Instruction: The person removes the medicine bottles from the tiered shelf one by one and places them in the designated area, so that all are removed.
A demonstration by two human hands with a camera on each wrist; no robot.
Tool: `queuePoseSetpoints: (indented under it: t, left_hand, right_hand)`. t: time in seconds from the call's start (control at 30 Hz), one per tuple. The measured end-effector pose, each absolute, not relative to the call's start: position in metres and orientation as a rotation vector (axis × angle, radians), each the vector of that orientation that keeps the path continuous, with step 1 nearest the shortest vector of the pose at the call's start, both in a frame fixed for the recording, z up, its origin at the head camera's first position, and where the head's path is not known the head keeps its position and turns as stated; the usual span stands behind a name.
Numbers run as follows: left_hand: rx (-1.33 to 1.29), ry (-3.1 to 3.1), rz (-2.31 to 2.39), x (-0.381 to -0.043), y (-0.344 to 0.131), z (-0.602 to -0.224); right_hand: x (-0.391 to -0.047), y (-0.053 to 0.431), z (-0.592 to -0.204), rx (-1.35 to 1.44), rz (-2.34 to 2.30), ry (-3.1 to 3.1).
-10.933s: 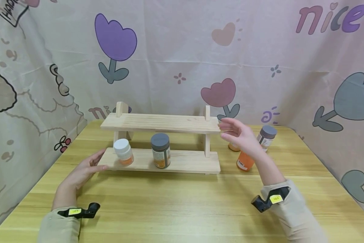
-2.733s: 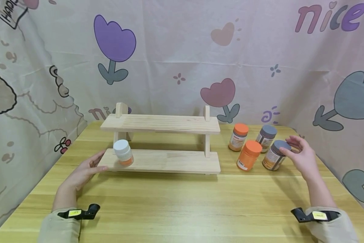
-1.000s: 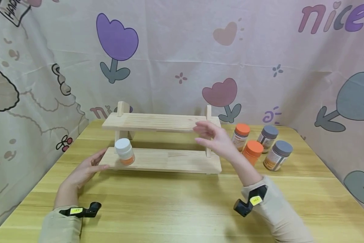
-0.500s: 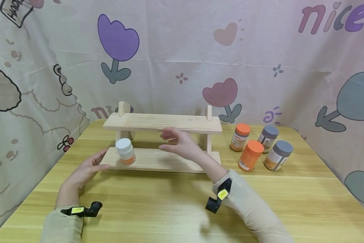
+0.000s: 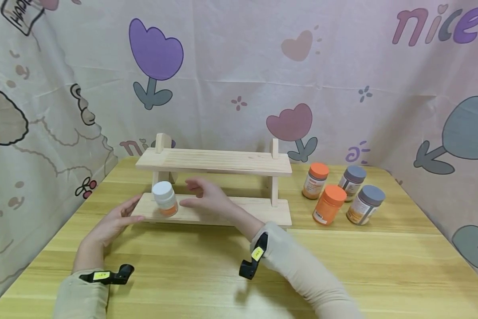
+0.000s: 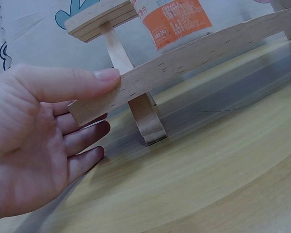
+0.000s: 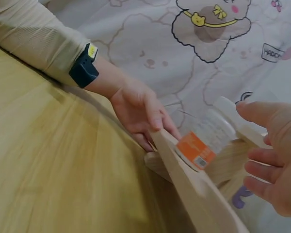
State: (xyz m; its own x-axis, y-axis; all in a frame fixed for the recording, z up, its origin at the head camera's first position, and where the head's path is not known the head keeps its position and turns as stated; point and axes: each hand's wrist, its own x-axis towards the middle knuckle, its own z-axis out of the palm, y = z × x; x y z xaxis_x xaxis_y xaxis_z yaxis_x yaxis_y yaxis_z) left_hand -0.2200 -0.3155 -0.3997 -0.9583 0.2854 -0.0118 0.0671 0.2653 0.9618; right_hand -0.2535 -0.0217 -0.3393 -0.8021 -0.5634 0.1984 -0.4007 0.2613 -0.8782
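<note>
A two-tier wooden shelf [image 5: 215, 160] stands on the table, with a white-capped bottle [image 5: 165, 199] upright at the left of its lower board. The bottle has an orange label, clearest in the left wrist view. My left hand [image 5: 113, 223] grips the left end of that lower board, thumb [image 6: 106, 77] on its front edge and fingers lower down behind it. Just right of the bottle is my right hand [image 5: 209, 198], thumb and fingers spread apart and holding nothing. In the right wrist view its thumb [image 7: 254, 110] is close to the white cap; whether it touches, I cannot tell.
To the right of the shelf, two orange-capped bottles [image 5: 329, 204] [image 5: 315, 180] and two grey-capped bottles [image 5: 365, 205] [image 5: 352, 182] stand grouped on the wooden table [image 5: 207, 274]. A patterned cloth [image 5: 231, 53] hangs behind.
A grey-capped bottle on the lower board earlier now stands with the right-hand group. My right hand released it there, then travelled left to the white-capped bottle. My left hand stayed on the shelf.
</note>
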Motion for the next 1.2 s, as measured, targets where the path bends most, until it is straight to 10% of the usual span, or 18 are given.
queuePoseSetpoints:
  t: [1.2]
  left_hand:
    - [0.369, 2.334, 1.760, -0.221, -0.316, -0.400]
  right_hand:
    - [-0.249, -0.077, -0.344, -1.178, -1.370, 2.675]
